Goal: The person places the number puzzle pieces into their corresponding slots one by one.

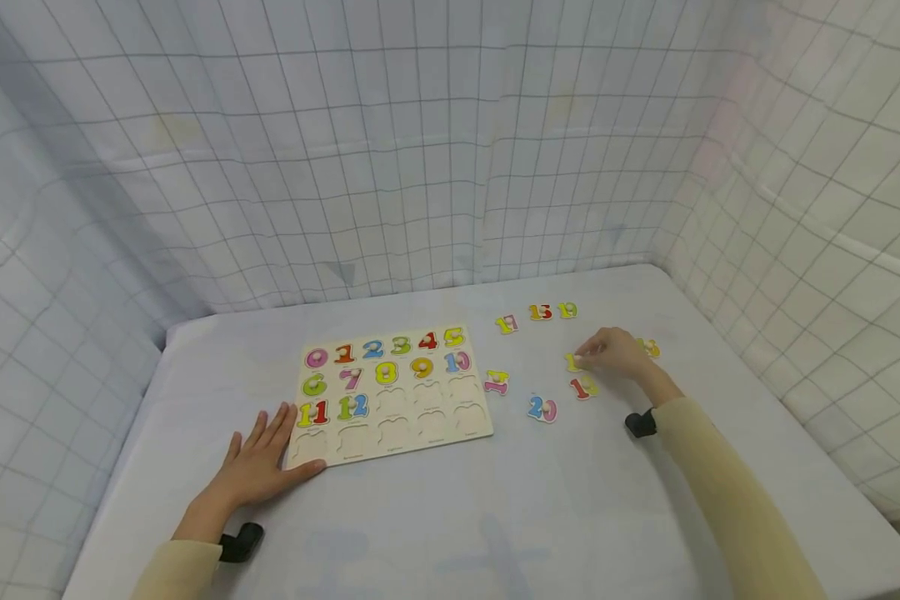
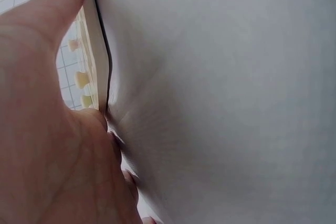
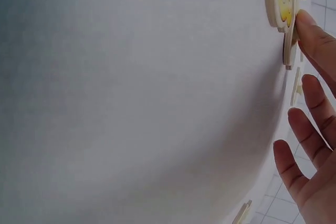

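A wooden number puzzle board (image 1: 412,446) lies on the table, its upper slots filled with knobbed number pieces up to 12. My left hand (image 1: 258,467) lies spread at the board's near left corner, fingers along the left edge and thumb at the near edge. In the left wrist view the thumb meets the board's side (image 2: 97,51). My right hand (image 1: 618,354) pinches a yellow number piece (image 1: 572,363) at the right of the table; the fingers partly hide it. A red-and-green number piece (image 1: 583,387) lies just nearer, and a yellow one (image 1: 650,347) is partly behind the hand.
Loose pieces lie right of the board: a 20 piece (image 1: 542,408), a pink-and-yellow piece (image 1: 497,382), a 17 piece (image 1: 507,324), a red-and-orange 15 piece (image 1: 540,312) and a yellow-green piece (image 1: 567,310). Gridded white cloth (image 1: 420,167) walls the table's back and sides.
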A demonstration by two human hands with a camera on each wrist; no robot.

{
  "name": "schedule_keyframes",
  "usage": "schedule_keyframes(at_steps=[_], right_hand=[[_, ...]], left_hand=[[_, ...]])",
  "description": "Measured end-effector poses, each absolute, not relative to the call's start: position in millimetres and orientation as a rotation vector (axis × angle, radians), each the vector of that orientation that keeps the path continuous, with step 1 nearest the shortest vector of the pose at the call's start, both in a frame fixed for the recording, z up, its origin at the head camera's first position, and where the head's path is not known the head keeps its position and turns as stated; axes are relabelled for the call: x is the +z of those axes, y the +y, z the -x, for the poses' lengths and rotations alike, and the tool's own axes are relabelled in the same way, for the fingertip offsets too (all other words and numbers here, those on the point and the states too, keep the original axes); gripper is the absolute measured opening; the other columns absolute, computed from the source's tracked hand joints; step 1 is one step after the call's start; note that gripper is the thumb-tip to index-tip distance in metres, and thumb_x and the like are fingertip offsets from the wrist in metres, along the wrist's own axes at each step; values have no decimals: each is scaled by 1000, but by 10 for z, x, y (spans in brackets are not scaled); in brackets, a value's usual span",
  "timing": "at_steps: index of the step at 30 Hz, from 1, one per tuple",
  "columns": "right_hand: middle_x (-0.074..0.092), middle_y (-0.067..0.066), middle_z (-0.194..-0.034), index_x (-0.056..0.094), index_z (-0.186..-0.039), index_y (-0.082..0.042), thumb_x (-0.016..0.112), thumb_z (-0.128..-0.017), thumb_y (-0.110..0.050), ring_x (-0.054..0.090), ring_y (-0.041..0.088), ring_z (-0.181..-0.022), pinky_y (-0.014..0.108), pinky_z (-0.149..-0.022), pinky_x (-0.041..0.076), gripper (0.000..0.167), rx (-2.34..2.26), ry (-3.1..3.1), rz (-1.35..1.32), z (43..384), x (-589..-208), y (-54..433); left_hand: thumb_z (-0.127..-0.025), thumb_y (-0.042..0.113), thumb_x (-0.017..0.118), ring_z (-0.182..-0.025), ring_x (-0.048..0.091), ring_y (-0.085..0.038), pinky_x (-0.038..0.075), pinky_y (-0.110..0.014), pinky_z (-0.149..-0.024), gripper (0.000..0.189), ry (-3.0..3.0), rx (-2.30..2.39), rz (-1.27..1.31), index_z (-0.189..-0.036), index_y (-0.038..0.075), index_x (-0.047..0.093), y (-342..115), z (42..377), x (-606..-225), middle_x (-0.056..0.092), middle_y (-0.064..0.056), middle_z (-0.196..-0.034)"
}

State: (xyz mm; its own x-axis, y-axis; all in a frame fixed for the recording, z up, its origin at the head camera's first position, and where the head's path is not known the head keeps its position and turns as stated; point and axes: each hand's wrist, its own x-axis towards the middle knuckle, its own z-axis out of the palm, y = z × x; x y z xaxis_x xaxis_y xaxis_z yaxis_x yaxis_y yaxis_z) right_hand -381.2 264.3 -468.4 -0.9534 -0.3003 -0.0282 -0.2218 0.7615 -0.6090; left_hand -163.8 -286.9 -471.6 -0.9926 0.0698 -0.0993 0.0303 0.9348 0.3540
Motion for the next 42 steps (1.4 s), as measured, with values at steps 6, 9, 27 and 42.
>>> schedule_keyframes(at_steps=[6, 9, 27, 42], right_hand=[[64, 4, -88, 76, -89, -8, 78, -80, -23, 52, 25, -88, 38, -77, 41, 17, -996, 2880, 473, 3828, -4708, 2618], [64, 4, -86, 76, -89, -7, 77, -81, -22, 51, 25, -88, 40, -78, 39, 17, -1020, 2896, 557, 3820, -4683, 2547], [58, -4, -77, 77, -82, -12, 81, -77, -22, 49, 21, -80, 33, -77, 38, 11, -1044, 2795, 1036, 3781, -4524, 1177], [56, -13, -73, 78, -80, -21, 81, -76, -32, 50, 12, -78, 27, -74, 40, 12, -929, 2724, 1342, 3431, -4629, 31]], left_hand=[[-80, 69, 56, -139, -1, -45, -7, -68, -102, 109, 2980, 529, -72, -151, 0, 12, -2859, 1640, -4696, 9, -22, -155], [-79, 68, 58, -139, 0, -45, -7, -68, -102, 109, 2976, 535, -65, -151, 0, 13, -2850, 1623, -4680, 10, -23, -155], [-80, 68, 57, -139, 1, -45, -5, -68, -102, 108, 2982, 528, -64, -151, 0, 13, -2859, 1619, -4675, 10, -22, -155], [-79, 69, 58, -140, 2, -44, -4, -68, -103, 108, 2986, 515, -56, -151, 0, 14, -2856, 1618, -4663, 11, -21, -155]])
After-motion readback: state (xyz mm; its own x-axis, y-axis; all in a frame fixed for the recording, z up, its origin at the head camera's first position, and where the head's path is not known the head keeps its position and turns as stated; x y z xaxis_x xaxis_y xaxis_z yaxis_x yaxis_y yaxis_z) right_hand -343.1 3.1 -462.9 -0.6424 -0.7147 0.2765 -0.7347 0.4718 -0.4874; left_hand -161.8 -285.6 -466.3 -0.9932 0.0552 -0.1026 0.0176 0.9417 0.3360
